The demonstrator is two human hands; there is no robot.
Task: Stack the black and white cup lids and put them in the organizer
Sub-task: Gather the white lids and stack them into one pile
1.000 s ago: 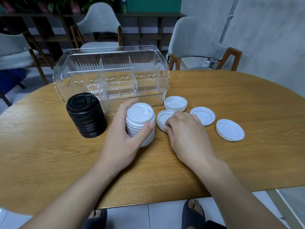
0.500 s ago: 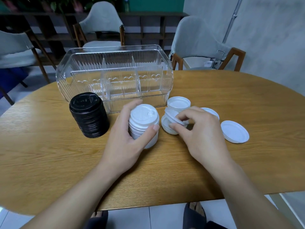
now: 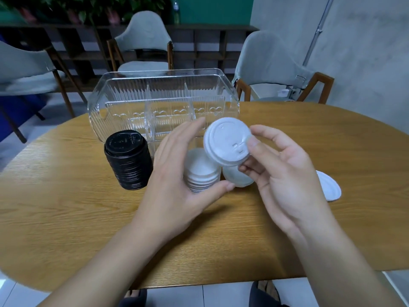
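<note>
My right hand point(image 3: 285, 180) pinches a single white lid point(image 3: 226, 142) by its rim and holds it tilted in the air, top face towards me, just above the white lid stack point(image 3: 202, 171). My left hand point(image 3: 177, 180) curls around that stack, thumb at the front and fingers behind. A black lid stack point(image 3: 128, 160) stands on the table to the left of it. Behind both sits the clear ribbed organizer point(image 3: 163, 103) with dividers. One upturned white lid point(image 3: 238, 177) lies under my right fingers, and another loose white lid point(image 3: 328, 185) shows past my right wrist.
The wooden oval table point(image 3: 66, 207) has its near edge close to me. Grey chairs point(image 3: 265, 69) stand behind the table, with a dark shelf along the back wall. My feet show below the table edge.
My right hand picked a white lid off the table, turned it over and raised it over the white stack. My left hand stayed around the stack. The camera moved closer.
</note>
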